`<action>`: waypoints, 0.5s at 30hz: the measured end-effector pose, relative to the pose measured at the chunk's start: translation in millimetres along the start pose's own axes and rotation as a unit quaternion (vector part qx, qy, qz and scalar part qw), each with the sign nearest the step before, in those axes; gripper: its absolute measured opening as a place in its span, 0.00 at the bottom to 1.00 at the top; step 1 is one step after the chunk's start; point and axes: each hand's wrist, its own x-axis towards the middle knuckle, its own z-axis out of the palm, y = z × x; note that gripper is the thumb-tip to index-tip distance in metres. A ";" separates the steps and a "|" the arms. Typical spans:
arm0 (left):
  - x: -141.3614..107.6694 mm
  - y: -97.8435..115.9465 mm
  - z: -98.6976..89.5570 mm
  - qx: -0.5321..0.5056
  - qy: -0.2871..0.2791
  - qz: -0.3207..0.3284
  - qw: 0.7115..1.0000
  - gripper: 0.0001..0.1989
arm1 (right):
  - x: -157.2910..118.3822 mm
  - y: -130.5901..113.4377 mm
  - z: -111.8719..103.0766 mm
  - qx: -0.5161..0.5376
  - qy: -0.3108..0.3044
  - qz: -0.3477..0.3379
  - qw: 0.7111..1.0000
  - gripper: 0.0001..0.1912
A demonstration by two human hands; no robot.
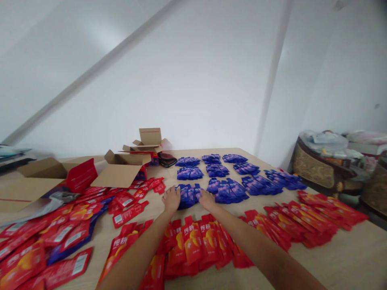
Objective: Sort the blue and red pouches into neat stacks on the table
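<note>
- The left hand [171, 198] and the right hand [207, 198] are apart from each other near the centre of the frame, one at each side of a small pile of purple pouches [188, 196]
- Both hands touch the ends of that pile; whether the fingers pinch any pouch or only press against it, I cannot tell
- The pile lies on the tabletop [356, 249], with rows of other purple piles [223, 161] behind it and to its right, and a long fanned row of red pouches [192, 243] below it, partly hidden by the forearms
- To square the pile well, it would seem best to push in evenly from both sides with light pressure, keep the spouts facing one way and the fronts up, and leave a gap to the neighbouring pile
- The forearms pass over the red row, so keeping the wrists raised should avoid dragging it out of line
- The red pouches carry big white Chinese characters, the first looking like 纯, the second less sure, above yellow fruit
- Barcodes [79, 264] show on loose red pouches at lower left
- White lettering on the purple pouches is too small to read
</note>
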 end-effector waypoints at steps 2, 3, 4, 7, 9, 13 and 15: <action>-2.4 16.0 3.0 -0.022 0.016 0.034 0.999 0.22 | -2.1 1.6 -0.1 -0.002 -0.001 -0.011 1.000 0.21; -3.6 25.1 5.1 -0.035 0.016 0.058 0.998 0.22 | -3.5 2.4 -0.2 -0.001 0.000 -0.018 1.000 0.20; -4.7 34.6 7.7 -0.050 0.010 0.083 0.995 0.22 | -5.0 3.3 -0.7 -0.001 0.002 -0.026 1.000 0.20; -6.5 63.8 19.5 -0.112 -0.033 0.152 0.981 0.22 | -9.2 9.4 -8.5 0.002 0.011 -0.063 0.998 0.18; -5.6 82.4 30.8 -0.142 -0.063 0.171 0.973 0.22 | -9.8 19.8 -21.9 0.004 0.023 -0.095 0.995 0.21; 2.7 114.4 58.6 -0.143 -0.123 0.181 0.965 0.21 | -3.0 60.2 -64.1 -0.005 0.066 -0.123 0.990 0.26; 10.1 126.9 72.4 -0.133 -0.150 0.185 0.962 0.20 | 1.6 84.2 -83.3 -0.020 0.084 -0.110 0.990 0.26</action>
